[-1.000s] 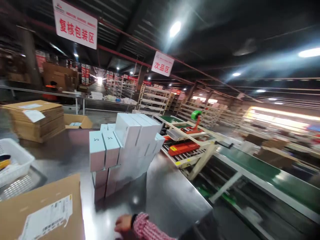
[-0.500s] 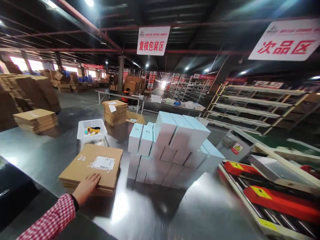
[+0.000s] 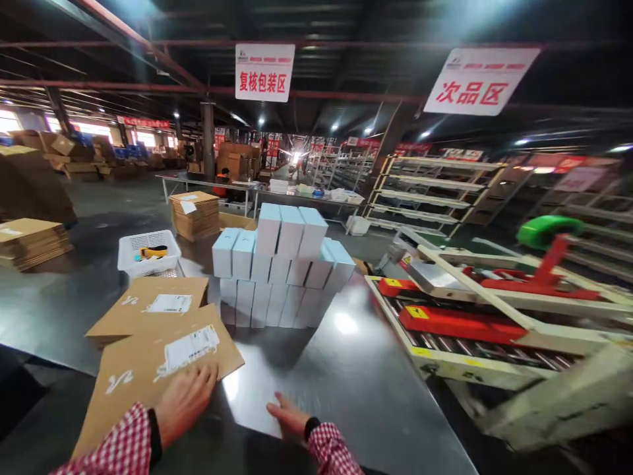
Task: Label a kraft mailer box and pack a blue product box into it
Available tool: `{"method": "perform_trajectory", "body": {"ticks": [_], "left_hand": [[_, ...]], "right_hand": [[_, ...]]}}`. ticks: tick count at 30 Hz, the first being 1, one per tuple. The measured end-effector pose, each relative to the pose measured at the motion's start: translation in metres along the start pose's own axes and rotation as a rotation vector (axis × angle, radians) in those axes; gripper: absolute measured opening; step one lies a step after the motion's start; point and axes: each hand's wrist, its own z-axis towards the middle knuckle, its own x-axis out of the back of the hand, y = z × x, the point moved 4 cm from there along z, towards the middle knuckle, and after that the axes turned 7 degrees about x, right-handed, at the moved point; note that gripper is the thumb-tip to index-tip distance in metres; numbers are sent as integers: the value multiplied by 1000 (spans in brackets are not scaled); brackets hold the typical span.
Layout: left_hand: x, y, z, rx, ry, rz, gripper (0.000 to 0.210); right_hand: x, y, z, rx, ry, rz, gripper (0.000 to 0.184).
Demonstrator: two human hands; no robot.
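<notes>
My left hand (image 3: 185,399) lies on a flattened cardboard carton (image 3: 138,373) with a white label, fingers curled at its near edge, and the sheet sits askew toward me. Just behind it is a low stack of the same flat cartons (image 3: 148,305). My right hand (image 3: 289,415) rests palm down on the steel table (image 3: 356,376) with its fingers spread, holding nothing. A block of stacked pale blue boxes (image 3: 281,270) stands on the table beyond both hands.
A white basket (image 3: 146,245) with small tools sits behind the cartons. More cardboard stacks stand at the back (image 3: 195,214) and far left (image 3: 30,241). A roller conveyor with red parts (image 3: 465,323) and a green tape roll (image 3: 544,231) borders the table's right side.
My left hand has drawn the top carton off the stack toward me, turning it askew. My right hand has come into view and settled on the table. The view shifted left.
</notes>
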Motion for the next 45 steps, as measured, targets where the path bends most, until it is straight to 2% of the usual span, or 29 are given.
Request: {"method": "perform_trajectory", "body": {"ticks": [2,3,4,5,7,9,11,12,14,15,17,18,19,21,23,25,27,29,33,35,38,45], "left_hand": [[13,54,2,-3,99,17,48],[15,78,5,-11,133,10,49],[15,100,10,-17,146,-15,50],[12,119,16,-25,123,-69,51],[-2,143,31,-52,29,-216,46],[-17,145,47,-34,-24,-370,39],[-26,124,55,124,53,-506,50],[-27,107,54,280,128,-580,60],[-26,74,41,697,151,-702,84],[-26,65,33,849,35,-831,87],[-17,66,23,1024,-190,-1067,91],[-10,70,22,1060,-241,-1094,90],[-1,75,22,1083,-233,-1060,91],[15,85,24,1161,-109,-907,94],[23,100,22,1308,-6,-925,95],[23,126,20,1402,-12,-1261,88],[24,162,22,1390,-46,-1732,70],[28,196,22,1401,1,-2053,56],[32,238,18,1561,207,-2156,54],[32,247,19,1572,237,-2158,55],[32,252,22,1611,236,-2178,55],[30,255,25,1627,186,-2211,58]], "right_hand": [[-27,-21,-19,109,-114,234,89],[-39,-31,-27,192,-134,381,83],[-46,-41,-33,293,-90,611,77],[-49,-48,-37,374,-65,789,70],[-39,-53,-39,455,12,1023,53],[-11,-48,-37,431,18,1026,44],[30,-43,-30,392,-34,949,48],[54,-43,-25,392,-55,891,51],[100,-49,-10,429,-55,760,54],[121,-55,0,456,-43,700,52],[152,-70,20,501,-44,623,46],[163,-79,29,505,-68,609,44],[170,-87,38,502,-103,602,43],[180,-104,51,508,-174,590,43],[184,-118,60,514,-245,592,44],[185,-128,69,504,-312,601,43],[185,-130,77,470,-370,600,42],[186,-124,82,431,-419,593,40],[188,-88,73,377,-562,562,44],[192,-66,64,354,-599,524,45],[199,-42,58,327,-557,478,42],[204,-34,55,361,-446,447,43]]}}
